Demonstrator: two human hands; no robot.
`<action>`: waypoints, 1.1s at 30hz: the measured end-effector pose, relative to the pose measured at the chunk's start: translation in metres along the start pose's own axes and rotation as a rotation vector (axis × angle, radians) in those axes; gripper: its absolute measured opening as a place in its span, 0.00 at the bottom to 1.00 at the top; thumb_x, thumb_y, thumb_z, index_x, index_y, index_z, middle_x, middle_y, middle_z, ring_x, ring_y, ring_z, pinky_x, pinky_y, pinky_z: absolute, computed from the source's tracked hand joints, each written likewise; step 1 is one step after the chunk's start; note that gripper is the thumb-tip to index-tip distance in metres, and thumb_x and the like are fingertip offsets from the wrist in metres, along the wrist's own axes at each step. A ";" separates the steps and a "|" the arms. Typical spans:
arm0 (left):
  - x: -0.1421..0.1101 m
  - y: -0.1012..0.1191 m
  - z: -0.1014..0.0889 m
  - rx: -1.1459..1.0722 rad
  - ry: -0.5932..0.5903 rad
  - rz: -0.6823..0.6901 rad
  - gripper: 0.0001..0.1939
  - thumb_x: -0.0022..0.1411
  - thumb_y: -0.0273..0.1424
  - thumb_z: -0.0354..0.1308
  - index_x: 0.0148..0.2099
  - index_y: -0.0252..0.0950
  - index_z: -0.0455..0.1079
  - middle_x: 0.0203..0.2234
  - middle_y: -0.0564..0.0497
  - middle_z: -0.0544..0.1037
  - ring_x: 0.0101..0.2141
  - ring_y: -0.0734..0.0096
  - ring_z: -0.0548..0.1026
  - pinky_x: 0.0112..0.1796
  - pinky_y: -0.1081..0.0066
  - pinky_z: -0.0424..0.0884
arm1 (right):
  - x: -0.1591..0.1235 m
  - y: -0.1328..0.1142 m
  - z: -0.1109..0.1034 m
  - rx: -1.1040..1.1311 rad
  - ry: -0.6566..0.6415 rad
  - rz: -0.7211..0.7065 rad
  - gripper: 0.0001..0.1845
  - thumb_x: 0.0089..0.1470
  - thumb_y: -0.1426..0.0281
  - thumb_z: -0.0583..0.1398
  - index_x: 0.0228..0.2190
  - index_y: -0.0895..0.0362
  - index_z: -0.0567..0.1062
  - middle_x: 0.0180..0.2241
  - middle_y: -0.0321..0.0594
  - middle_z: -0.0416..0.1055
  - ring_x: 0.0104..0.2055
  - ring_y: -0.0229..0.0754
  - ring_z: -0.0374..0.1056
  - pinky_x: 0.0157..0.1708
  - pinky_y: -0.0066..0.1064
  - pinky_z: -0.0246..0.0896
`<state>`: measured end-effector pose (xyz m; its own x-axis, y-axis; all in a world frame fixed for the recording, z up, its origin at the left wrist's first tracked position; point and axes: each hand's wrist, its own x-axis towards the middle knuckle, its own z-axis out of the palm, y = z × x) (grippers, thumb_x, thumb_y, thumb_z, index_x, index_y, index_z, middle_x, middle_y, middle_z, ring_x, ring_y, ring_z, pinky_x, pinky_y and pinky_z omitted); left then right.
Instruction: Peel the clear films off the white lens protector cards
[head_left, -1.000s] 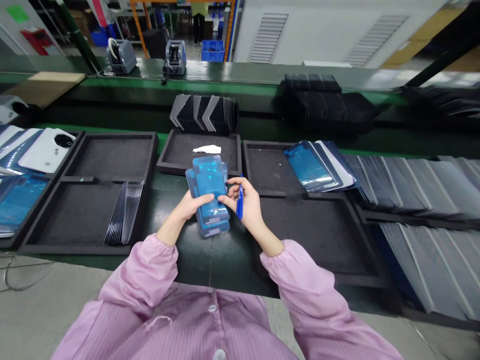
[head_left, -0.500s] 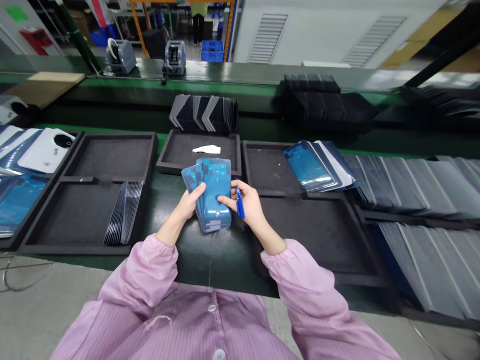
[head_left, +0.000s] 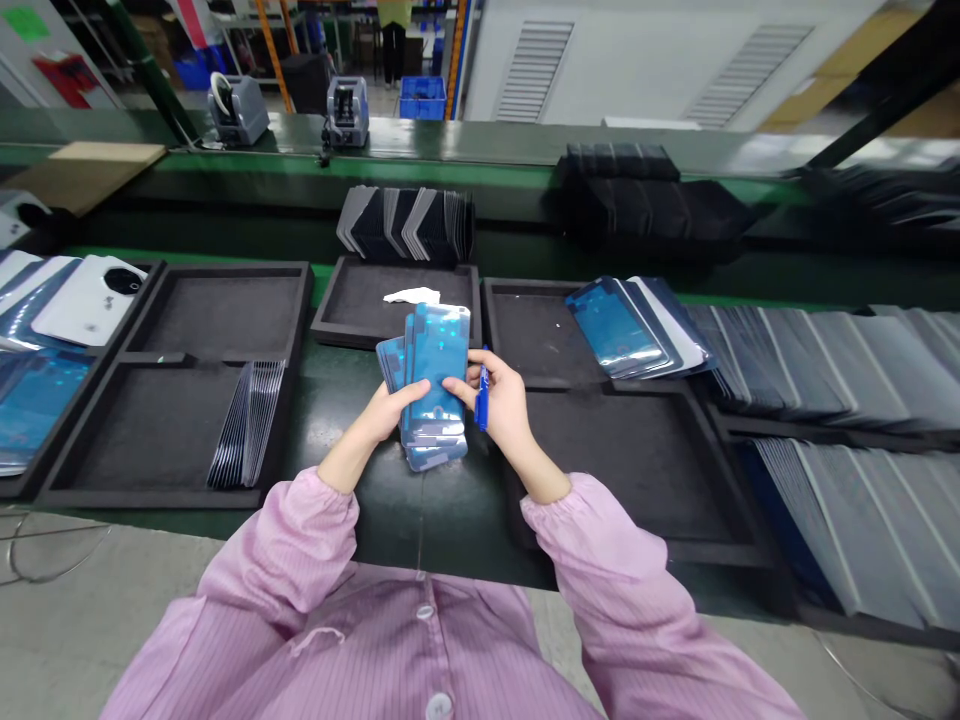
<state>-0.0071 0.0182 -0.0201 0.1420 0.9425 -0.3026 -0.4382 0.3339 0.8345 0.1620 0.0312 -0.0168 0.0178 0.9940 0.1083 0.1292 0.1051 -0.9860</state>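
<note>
Several blue film-covered phone back panels [head_left: 441, 350] are fanned in front of me, above the green table. My left hand [head_left: 388, 408] is closed on their left side, thumb lying across the top panel. On the right, my right hand [head_left: 501, 400] pinches the top panel by its edge, thumb on its face. A blue pen [head_left: 482, 398] is also held among the right hand's fingers, pointing down. The fingers behind the panels are hidden.
A black tray [head_left: 299, 310] with slanted panels stands at left; white panels [head_left: 86, 300] lie beyond it. A small tray [head_left: 352, 290] with white paper is ahead. At right are another tray [head_left: 525, 350], blue panels [head_left: 615, 325] and rows of grey panels [head_left: 870, 360].
The top panel has shifted up and right relative to the others, and the fan has spread differently. Both hands have moved slightly to the right, still holding the panels and pen.
</note>
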 end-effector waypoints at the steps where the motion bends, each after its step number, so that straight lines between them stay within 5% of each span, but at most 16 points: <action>1: 0.001 0.000 0.000 -0.012 0.023 0.006 0.26 0.38 0.39 0.75 0.40 0.31 0.78 0.34 0.42 0.84 0.37 0.48 0.82 0.43 0.52 0.77 | -0.002 0.000 -0.001 -0.016 0.055 -0.051 0.27 0.47 0.48 0.67 0.41 0.55 0.75 0.24 0.32 0.68 0.25 0.37 0.64 0.28 0.30 0.65; 4: 0.004 0.001 -0.003 -0.053 0.105 0.043 0.25 0.39 0.39 0.74 0.39 0.32 0.77 0.31 0.45 0.84 0.34 0.52 0.82 0.42 0.56 0.77 | -0.010 -0.004 -0.003 0.095 0.139 -0.180 0.30 0.57 0.42 0.54 0.45 0.53 0.74 0.26 0.36 0.70 0.27 0.40 0.67 0.28 0.32 0.65; 7: 0.005 0.006 -0.006 -0.093 0.176 0.095 0.24 0.38 0.38 0.74 0.38 0.33 0.76 0.29 0.49 0.83 0.32 0.58 0.81 0.40 0.61 0.77 | -0.019 -0.010 -0.004 0.253 -0.116 -0.155 0.30 0.58 0.41 0.53 0.31 0.55 0.77 0.23 0.39 0.71 0.22 0.40 0.66 0.21 0.32 0.62; 11: 0.005 0.013 -0.007 -0.135 0.247 0.146 0.24 0.36 0.38 0.74 0.37 0.33 0.76 0.27 0.52 0.82 0.29 0.64 0.79 0.37 0.65 0.76 | -0.024 -0.016 0.001 0.135 -0.377 -0.021 0.20 0.50 0.53 0.67 0.20 0.56 0.73 0.18 0.37 0.70 0.18 0.37 0.64 0.18 0.28 0.57; 14: 0.005 0.015 -0.007 -0.147 0.271 0.160 0.25 0.35 0.38 0.74 0.37 0.33 0.76 0.27 0.53 0.82 0.28 0.65 0.79 0.36 0.66 0.76 | -0.022 -0.017 0.004 0.020 -0.337 -0.076 0.19 0.41 0.61 0.72 0.17 0.56 0.70 0.17 0.34 0.69 0.18 0.35 0.62 0.20 0.27 0.54; 27: 0.008 0.013 -0.008 -0.113 0.280 0.169 0.24 0.37 0.39 0.74 0.37 0.34 0.75 0.27 0.51 0.82 0.30 0.60 0.80 0.39 0.62 0.75 | -0.023 -0.016 0.006 -0.150 -0.309 -0.218 0.18 0.44 0.65 0.68 0.13 0.55 0.67 0.14 0.31 0.65 0.18 0.34 0.58 0.21 0.28 0.51; 33: 0.007 0.014 -0.008 -0.110 0.260 0.162 0.25 0.36 0.39 0.74 0.37 0.34 0.75 0.27 0.52 0.82 0.30 0.61 0.80 0.39 0.62 0.76 | -0.017 -0.017 0.001 0.107 -0.286 -0.006 0.20 0.45 0.53 0.69 0.22 0.54 0.70 0.14 0.31 0.66 0.14 0.34 0.57 0.15 0.26 0.51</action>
<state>-0.0192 0.0294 -0.0143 -0.1628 0.9432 -0.2895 -0.5316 0.1633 0.8311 0.1587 0.0126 -0.0019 -0.2646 0.9602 0.0893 0.0230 0.0989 -0.9948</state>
